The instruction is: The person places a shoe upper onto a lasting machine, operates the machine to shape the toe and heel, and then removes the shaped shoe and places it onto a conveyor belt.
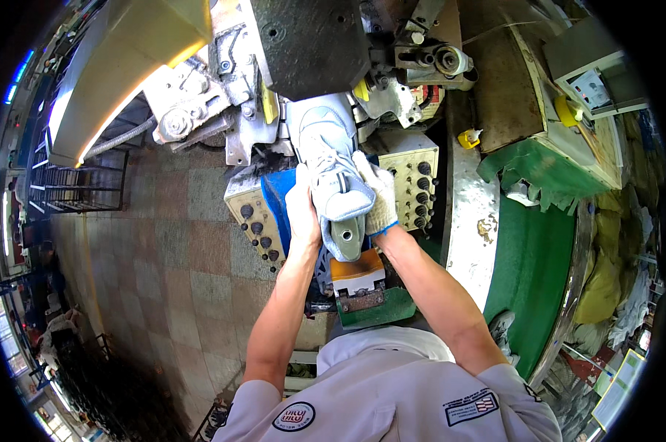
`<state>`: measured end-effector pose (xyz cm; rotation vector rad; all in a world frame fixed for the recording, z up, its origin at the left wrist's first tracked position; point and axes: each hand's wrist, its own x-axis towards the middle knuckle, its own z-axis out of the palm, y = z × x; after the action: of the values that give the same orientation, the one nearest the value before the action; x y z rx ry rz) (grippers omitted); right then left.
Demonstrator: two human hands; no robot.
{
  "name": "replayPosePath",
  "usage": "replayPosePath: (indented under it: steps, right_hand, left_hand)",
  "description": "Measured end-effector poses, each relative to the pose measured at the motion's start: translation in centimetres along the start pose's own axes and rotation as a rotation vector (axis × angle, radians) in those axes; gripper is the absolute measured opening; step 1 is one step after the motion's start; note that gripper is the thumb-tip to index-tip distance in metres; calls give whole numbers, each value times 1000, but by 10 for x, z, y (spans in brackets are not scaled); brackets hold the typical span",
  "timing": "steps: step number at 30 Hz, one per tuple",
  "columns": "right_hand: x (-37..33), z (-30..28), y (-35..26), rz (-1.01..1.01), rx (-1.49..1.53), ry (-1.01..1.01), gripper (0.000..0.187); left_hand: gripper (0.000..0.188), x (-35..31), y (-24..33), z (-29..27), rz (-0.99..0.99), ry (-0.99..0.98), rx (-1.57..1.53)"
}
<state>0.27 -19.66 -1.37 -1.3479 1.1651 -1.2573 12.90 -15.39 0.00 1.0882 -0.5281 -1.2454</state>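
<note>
Checkered floor tiles (156, 243) spread off to the person's left, and the machine (244, 103) fills the space straight ahead. On the right runs a green belt (535, 258), walled along its near side by a worn metal ledge (474, 214); at its far end a boxy crate (509, 88) stands over it, a ragged green cloth (535, 173) hanging from its front. A cream hood (138, 62) leans in from the upper left. The machine's black block (307, 48) juts out over the work, right above the toe end of a pale blue shoe (336, 158) — metal arms crowd it on both sides, with knobbed control panels (395, 158) lower down.

The shoe sits upright, toe pointing away, a grey-green last (346, 239) showing at its heel. Both hands are closed around it: the left hand (302, 206) along its left side, the gloved right hand (381, 195) along its right. Just below the heel sits an amber pad (357, 267); a little yellow container (469, 138) rests on the ledge.
</note>
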Motion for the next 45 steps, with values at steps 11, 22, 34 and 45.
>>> replayPosePath:
  steps: [11, 22, 34, 45]
  right_hand:
    - [1, -14, 14, -281, -351, -79, 23]
    - [-77, -127, -24, 516, 324, 193, 57]
    - [-96, -132, -58, 496, 371, 64, 58]
    - [-143, -98, -115, 275, 585, -320, 68]
  left_hand:
    - [56, 3, -4, -5, 45, -80, 68]
    - [84, -132, -203, -157, 14, -119, 1196]
    - [77, -103, -163, -164, -333, -113, 1085]
    - [57, -208, 71, -135, -368, -232, -307]
